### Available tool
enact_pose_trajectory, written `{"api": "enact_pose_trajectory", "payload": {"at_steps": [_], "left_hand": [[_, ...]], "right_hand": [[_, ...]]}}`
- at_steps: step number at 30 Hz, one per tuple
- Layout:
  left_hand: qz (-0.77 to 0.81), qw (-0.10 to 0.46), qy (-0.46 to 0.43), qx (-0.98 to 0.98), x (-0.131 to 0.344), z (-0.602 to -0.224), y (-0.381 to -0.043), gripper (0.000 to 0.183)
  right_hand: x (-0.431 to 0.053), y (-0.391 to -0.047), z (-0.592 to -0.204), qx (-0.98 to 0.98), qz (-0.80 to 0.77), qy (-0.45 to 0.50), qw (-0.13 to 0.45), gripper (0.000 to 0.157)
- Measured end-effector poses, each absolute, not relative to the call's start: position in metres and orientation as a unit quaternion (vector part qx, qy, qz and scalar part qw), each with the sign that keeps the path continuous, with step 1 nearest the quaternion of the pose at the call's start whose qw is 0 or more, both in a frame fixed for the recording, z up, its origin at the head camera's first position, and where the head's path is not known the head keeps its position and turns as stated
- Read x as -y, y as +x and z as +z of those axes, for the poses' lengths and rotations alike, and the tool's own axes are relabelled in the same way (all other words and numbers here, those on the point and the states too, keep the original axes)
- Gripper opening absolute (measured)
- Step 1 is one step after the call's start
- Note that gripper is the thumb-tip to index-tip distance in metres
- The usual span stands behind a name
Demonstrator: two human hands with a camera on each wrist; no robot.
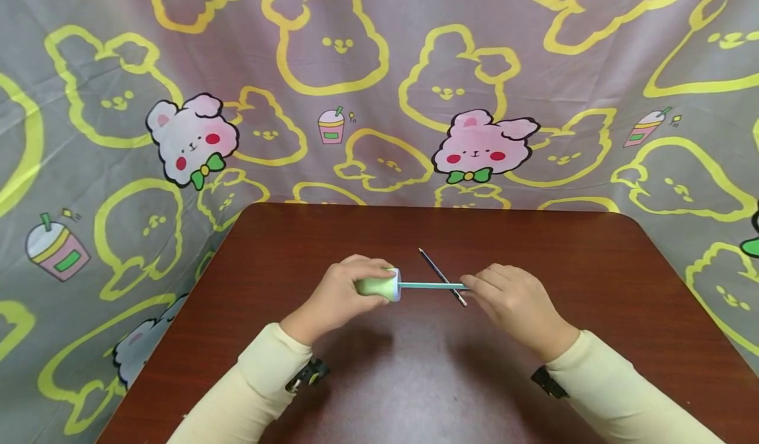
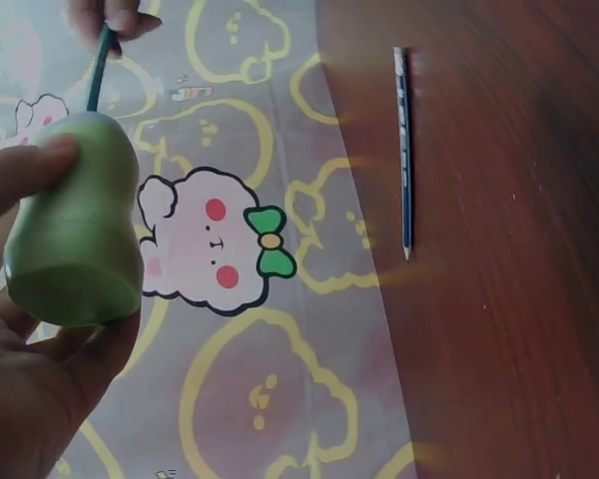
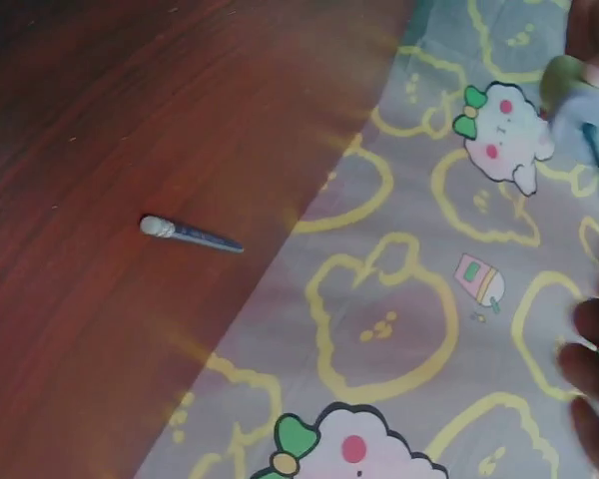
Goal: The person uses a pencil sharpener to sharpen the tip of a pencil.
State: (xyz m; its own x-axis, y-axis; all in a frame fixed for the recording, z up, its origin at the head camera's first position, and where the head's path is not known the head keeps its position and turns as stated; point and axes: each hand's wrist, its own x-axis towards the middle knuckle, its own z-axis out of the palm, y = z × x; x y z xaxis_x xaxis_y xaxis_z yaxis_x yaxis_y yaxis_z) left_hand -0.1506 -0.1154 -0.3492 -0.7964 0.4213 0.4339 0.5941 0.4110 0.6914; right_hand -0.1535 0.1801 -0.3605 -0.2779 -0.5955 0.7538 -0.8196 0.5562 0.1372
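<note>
Left hand (image 1: 335,292) wrapped round green pear-shaped sharpener (image 1: 378,284), centre of head frame, held above table (image 1: 593,259). Teal pencil (image 1: 429,286) runs level from sharpener's white end toward right. Right hand (image 1: 512,302) pinches pencil's far end, fingertips closed on it. Dark blue pencil (image 1: 441,277) lies flat on table just behind, crossing under teal one in head view. Bunny-print cloth (image 1: 379,88) fills upper frame and both sides.

The table (image 1: 534,246) is dark reddish-brown wood with rounded corners. A dark pencil (image 1: 442,277) lies on it, just beyond the held things. A patterned cloth (image 1: 379,68) hangs around it.
</note>
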Motion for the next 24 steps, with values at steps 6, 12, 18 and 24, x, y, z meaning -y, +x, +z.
{"api": "enact_pose_trajectory", "payload": {"at_steps": [6,12,18,24], "left_hand": [[-0.455,0.083,-0.310,0.831,0.116,-0.347,-0.149,0.038],[-0.367,0.169,-0.383,0.831,0.113,-0.352,-0.150,0.035],[-0.355,0.187,-0.376,0.835,0.111,-0.355,-0.150,0.036],[-0.428,0.111,-0.308,0.842,0.116,-0.352,-0.150,0.038]], "right_hand": [[-0.176,-0.149,-0.358,0.778,0.135,0.442,0.426,0.032],[-0.182,-0.148,-0.342,0.881,0.343,0.327,-0.012,0.015],[-0.185,-0.152,-0.342,0.889,0.363,0.268,-0.075,0.013],[-0.184,-0.152,-0.354,0.825,0.176,0.417,0.337,0.021]]}}
